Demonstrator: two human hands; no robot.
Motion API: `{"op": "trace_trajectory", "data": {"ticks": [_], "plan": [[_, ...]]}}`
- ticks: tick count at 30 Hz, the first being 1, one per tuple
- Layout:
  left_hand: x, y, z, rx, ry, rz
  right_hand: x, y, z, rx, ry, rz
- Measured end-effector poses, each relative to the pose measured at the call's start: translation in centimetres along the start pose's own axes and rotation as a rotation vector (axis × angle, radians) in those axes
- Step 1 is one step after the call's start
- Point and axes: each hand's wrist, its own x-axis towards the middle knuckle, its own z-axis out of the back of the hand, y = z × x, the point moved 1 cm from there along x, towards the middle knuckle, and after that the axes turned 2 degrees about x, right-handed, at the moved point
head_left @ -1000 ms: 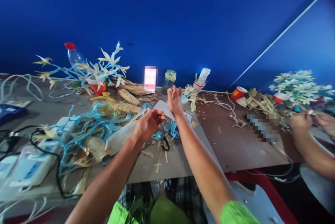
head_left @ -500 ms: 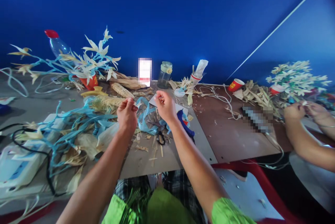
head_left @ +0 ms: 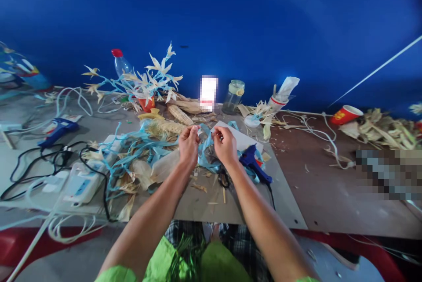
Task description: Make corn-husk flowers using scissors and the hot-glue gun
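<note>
My left hand [head_left: 189,145] is closed in a pinch above the littered table, a small pale piece [head_left: 199,130] showing at its fingertips. Close by on the right, my right hand [head_left: 224,145] has its fingers curled together; what they hold, if anything, cannot be made out. Light-blue ribbon [head_left: 205,146] loops in the gap between the hands, and whether either hand grips it is unclear. Behind the right hand lies a white sheet [head_left: 242,138]. A blue glue gun [head_left: 253,162] rests just right of that hand, and black-handled scissors [head_left: 223,179] lie below.
Blue-wrapped stems [head_left: 121,154] and dry husks pile up on the left beside a power strip [head_left: 82,183]. Husk flowers [head_left: 158,69] stand in a red cup [head_left: 147,103]. A glass jar [head_left: 234,96] and a lit phone [head_left: 208,92] line the wall. Another glue gun [head_left: 59,131] lies far left.
The view has turned left, so the co-worker's hands have left the picture. My hands have come closer together, and the right one is lower beside the ribbon.
</note>
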Motion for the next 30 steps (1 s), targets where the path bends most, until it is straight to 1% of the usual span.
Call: {"op": "trace_trajectory", "data": {"ticks": [5,8,10,13,16,18,19,21,23,24,26,28,30], "plan": [[-0.3,-0.2,-0.4,-0.006,0.022,-0.005,-0.3,-0.2,0.0,-0.034,0.034,0.017],[-0.5,-0.4,-1.0,0.025,0.05,0.026,-0.2,-0.7,0.3,-0.06,0.027,0.004],[-0.6,-0.7,-1.4,0.049,0.061,0.019,-0.1,-1.0,0.4,-0.073,0.014,-0.016],[-1.0,-1.9,-2.0,0.06,0.095,0.008,-0.1,-1.1,0.6,-0.094,-0.013,-0.028],[-2.3,-3.7,-1.9,0.028,0.1,-0.069,-0.2,-0.9,0.7,-0.106,-0.017,0.002],[-3.6,-4.8,-0.8,-0.015,0.047,-0.141,-0.2,-0.9,0.8,-0.107,-0.022,0.002],[-4.4,-5.1,0.0,0.003,0.008,-0.18,-0.2,-0.9,0.8,-0.106,-0.026,0.0],[-5.7,-5.4,2.4,0.128,-0.121,-0.257,-0.3,-1.0,0.8,-0.103,-0.033,0.012],[-6.3,-5.3,5.1,0.255,-0.215,-0.313,-0.3,-1.3,0.7,-0.102,-0.026,0.047],[-6.3,-5.2,6.4,0.309,-0.254,-0.33,-0.4,-1.4,0.6,-0.103,-0.02,0.06],[-5.5,-5.2,8.6,0.439,-0.282,-0.323,-0.4,-1.6,0.4,-0.105,-0.008,0.068],[-4.1,-5.7,10.0,0.597,-0.247,-0.292,-0.5,-1.8,0.2,-0.104,0.001,0.061],[-2.6,-6.8,10.9,0.736,-0.238,-0.299,-0.5,-2.0,0.1,-0.109,0.0,0.051]]}}
